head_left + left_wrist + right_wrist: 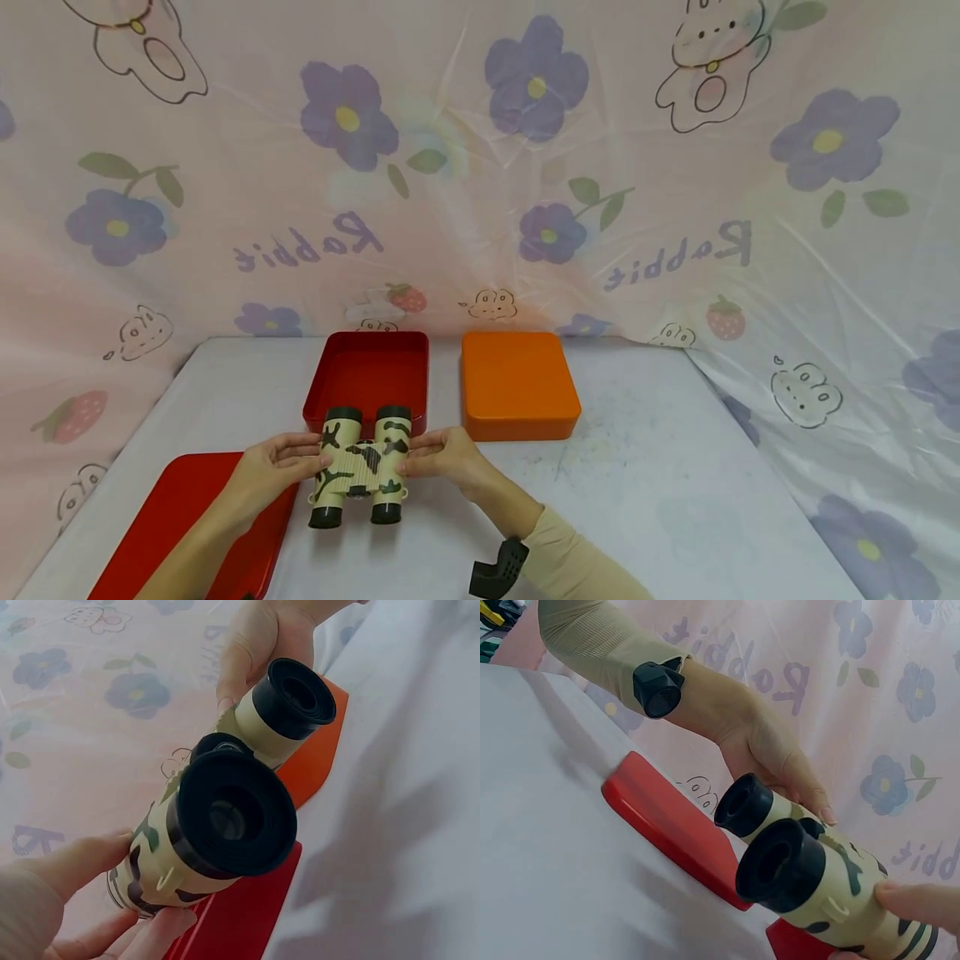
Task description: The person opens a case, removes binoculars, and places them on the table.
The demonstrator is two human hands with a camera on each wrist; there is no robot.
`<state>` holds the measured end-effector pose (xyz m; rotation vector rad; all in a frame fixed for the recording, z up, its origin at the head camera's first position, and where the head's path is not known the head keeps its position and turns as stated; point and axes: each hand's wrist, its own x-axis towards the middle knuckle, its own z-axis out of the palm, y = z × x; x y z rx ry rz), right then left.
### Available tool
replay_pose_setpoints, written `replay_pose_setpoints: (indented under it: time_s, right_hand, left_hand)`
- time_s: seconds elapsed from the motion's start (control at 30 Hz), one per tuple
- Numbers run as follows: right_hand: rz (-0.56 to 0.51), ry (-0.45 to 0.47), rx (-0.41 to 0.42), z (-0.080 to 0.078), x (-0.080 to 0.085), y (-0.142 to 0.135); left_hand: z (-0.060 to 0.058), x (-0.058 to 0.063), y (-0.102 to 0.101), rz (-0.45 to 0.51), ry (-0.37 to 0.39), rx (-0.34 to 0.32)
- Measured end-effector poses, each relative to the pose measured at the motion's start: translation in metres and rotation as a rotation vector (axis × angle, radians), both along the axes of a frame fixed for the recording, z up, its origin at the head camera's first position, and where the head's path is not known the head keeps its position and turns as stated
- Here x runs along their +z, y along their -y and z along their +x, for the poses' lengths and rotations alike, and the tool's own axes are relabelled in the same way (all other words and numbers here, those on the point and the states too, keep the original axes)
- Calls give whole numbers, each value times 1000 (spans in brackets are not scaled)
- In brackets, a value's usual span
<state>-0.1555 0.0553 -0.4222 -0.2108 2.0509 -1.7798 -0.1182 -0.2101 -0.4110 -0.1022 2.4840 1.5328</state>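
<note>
Both hands hold a pair of camouflage-patterned binoculars [362, 467] with black eyecups and black front rims. My left hand [264, 472] pinches the left barrel, thumb on top and fingers beneath, as the left wrist view also shows. On the right barrel, my right hand [450, 458] grips in the same manner. The eyecups point toward me, and the far ends overlap the near edge of an open red box [318, 407] in the head view. In the right wrist view the binoculars [855, 889] are seen raised off the white table.
An orange box [521, 383], its closed face up, stands right of the red box. A flat red lid [191, 483] lies at the left front, partly under my left forearm. The white table [645, 500] meets a patterned curtain [465, 183] behind.
</note>
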Motion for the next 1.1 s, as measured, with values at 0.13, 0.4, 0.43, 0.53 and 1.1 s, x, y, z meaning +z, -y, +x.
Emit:
replay_pose_setpoints:
  time_s: [0.13, 0.4, 0.43, 0.53, 1.1]
  right_hand:
    - [17, 10, -17, 2, -3, 1]
    - [9, 8, -9, 7, -9, 0]
    - [10, 9, -9, 8, -10, 0]
    - [21, 14, -13, 9, -14, 0]
    - [-13, 82, -22, 14, -34, 5]
  left_hand:
    - [1, -5, 0, 14, 21, 2]
    - [2, -13, 2, 17, 50, 0]
    - [2, -13, 1, 15, 56, 2]
    - [3, -16, 1, 23, 71, 5]
    - [4, -32, 0, 6, 121, 70]
